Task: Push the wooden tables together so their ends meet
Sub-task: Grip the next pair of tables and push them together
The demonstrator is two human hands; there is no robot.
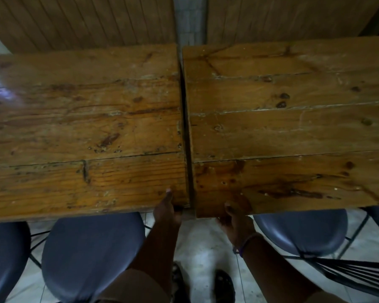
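Note:
Two worn plank tables stand end to end below me: the left wooden table [83,127] and the right wooden table [289,132]. A narrow dark gap [187,138] runs between their ends, a little wider toward me. My left hand [166,211] grips the near corner of the left table, thumb on top and fingers under the edge. My right hand [234,221] holds the near corner of the right table the same way, with a beaded band on its wrist.
Dark blue chair seats [92,254] sit tucked at the near side, one more at the right [300,230] and one at the far left [4,259]. A wood-panelled wall [81,20] runs behind the tables. My feet stand on pale floor tiles [201,243].

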